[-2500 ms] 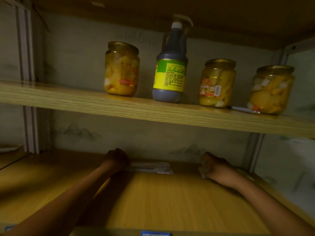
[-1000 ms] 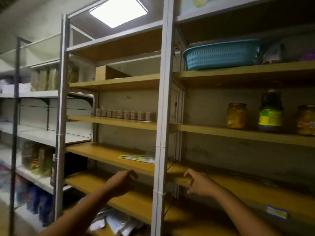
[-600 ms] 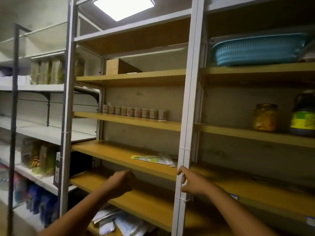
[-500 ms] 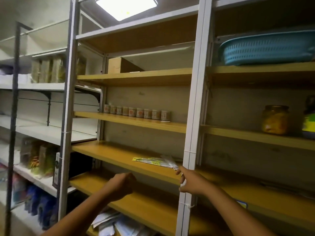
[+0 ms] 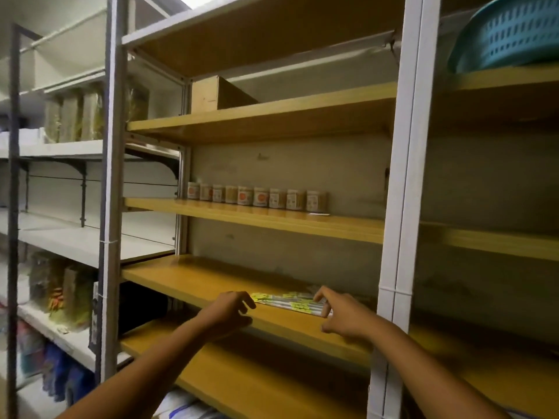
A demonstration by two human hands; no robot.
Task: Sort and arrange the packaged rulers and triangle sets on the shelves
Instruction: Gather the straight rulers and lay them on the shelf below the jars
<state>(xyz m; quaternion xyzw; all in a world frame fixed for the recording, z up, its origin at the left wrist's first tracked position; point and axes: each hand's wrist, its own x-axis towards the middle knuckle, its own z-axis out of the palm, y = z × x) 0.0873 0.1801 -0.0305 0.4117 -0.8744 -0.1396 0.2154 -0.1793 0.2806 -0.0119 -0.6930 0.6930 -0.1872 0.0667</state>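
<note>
Wooden shelves (image 5: 211,278) on pale metal uprights fill the view, most boards nearly bare under dim light. On the middle shelf a flat pack of rulers (image 5: 289,301) with yellow-green labels lies lengthwise near the front edge, close to the white upright (image 5: 393,267) on the right. Both hands reach toward it from below. The left hand (image 5: 230,313) hovers at the pack's left end with fingers loosely spread, holding nothing; whether a fingertip touches the wrapper I cannot tell. The right hand (image 5: 341,316) is at the right end, fingers extended over the pack's corner and seemingly resting on it, not closed round it. Coming at the two ends at once looks like a way to square a long thin pack or lift it level, so it does not bend or skid. One shelf up, a row of small jars (image 5: 257,196) stands along the back wall, their contents tan and too small to name. Higher still sits a cardboard box (image 5: 211,93), its inside hidden. A blue basket (image 5: 508,34) with perforated walls rests at the top right; what it holds cannot be seen. Bagged goods (image 5: 60,291) crowd the white shelving at left.
</note>
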